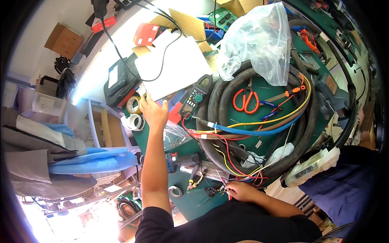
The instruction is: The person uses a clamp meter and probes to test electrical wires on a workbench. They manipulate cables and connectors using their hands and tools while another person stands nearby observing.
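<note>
My left hand (153, 112) reaches forward to the edge of a white sheet (172, 62), its thumb spread from the fingers, with a small white and blue item (140, 89) at the fingertips. Beside it stand a yellowish tape roll (133, 104) and white tape rolls (135, 122). A clamp meter (197, 97) lies to its right. Low in the view, my right hand (244, 191) is closed round a slim red-handled tool (229, 197), mostly hidden by the fingers. Red, yellow and white wires (253, 177) run just above this hand.
A thick black cable coil (214, 109) covers the table's right side. Inside it lie orange-handled scissors (245, 101) and blue-handled pliers (270, 104). A clear plastic bag (259, 44) rests on its far side. A power drill (182, 160) and yellow-black pliers (195, 178) lie nearer me.
</note>
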A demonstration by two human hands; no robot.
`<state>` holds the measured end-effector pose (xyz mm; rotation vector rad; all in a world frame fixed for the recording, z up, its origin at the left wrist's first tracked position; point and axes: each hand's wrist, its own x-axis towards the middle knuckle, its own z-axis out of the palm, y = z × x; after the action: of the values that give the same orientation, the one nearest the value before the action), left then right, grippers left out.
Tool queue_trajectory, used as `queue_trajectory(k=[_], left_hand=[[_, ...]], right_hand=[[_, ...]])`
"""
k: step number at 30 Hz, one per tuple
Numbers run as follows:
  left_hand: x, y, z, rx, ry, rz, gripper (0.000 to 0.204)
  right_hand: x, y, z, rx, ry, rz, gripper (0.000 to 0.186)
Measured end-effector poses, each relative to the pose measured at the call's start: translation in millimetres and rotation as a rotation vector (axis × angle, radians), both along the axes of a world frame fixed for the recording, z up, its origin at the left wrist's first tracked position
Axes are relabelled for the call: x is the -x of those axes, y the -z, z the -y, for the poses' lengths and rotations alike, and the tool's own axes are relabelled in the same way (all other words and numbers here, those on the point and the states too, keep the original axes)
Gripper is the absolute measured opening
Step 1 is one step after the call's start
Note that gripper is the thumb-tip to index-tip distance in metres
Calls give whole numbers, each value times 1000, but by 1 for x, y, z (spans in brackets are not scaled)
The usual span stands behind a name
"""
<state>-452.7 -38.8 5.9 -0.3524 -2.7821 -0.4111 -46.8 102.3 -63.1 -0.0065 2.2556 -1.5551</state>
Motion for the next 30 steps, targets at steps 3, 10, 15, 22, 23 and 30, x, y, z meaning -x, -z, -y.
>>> queue_trajectory(k=[3,10,15,22,23,30], left_hand=[[2,-4,-3,143,9,14,75],[2,-2,-12,258,3,115,75],[3,-5,-26,310,44,146,73],[1,-3,-64,182,131,224,74],[2,-1,-67,179,141,227,75],[18,19,-61,205,169,73,83]], right_hand=[[-2,-1,2,-14,-12,20,25],[-7,-5,6,-34,-4,-1,29],[-11,-8,9,-66,3,27,29],[-11,-2,9,-49,3,-3,28],[-11,-3,9,-51,1,-1,28],[-9,-5,7,-65,-8,22,28]])
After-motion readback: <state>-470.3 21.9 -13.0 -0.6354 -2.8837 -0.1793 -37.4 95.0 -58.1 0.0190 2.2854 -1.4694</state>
